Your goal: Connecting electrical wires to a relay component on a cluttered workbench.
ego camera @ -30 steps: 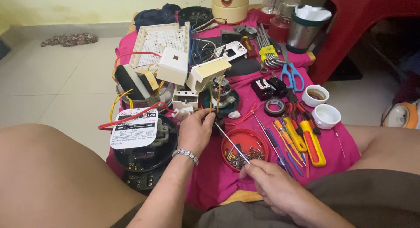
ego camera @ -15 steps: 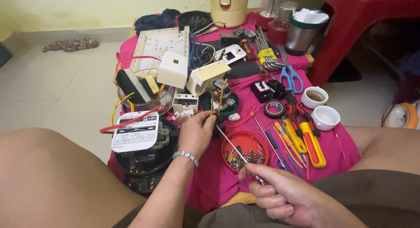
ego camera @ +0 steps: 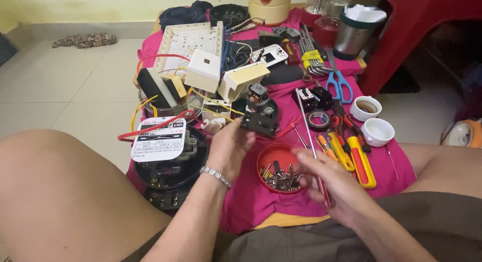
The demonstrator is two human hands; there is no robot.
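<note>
My left hand [ego camera: 230, 147], with a metal bracelet on the wrist, holds a small black part [ego camera: 258, 122] with a motor-like piece on top, lifted just above the pink cloth [ego camera: 396, 164]. My right hand [ego camera: 329, 179] grips a long thin screwdriver [ego camera: 310, 144] whose shaft points up and away, past the part's right side. A round red lid [ego camera: 271, 154] with several screws in it lies between my hands. A black round meter body [ego camera: 170, 166] with a white label and red wires sits left of my left hand.
Red and yellow-handled tools [ego camera: 351, 151], black tape roll [ego camera: 319, 120], blue scissors [ego camera: 338, 83], hex keys [ego camera: 312, 58] and two white cups [ego camera: 377, 131] lie right. White plastic housings [ego camera: 203, 68] and wires crowd the back. A red stool [ego camera: 427, 26] stands far right. My bare knees flank the cloth.
My left hand has picked the black part up off the cloth. My right hand has swung the screwdriver from the part to pointing upright, and moved up beside the red lid.
</note>
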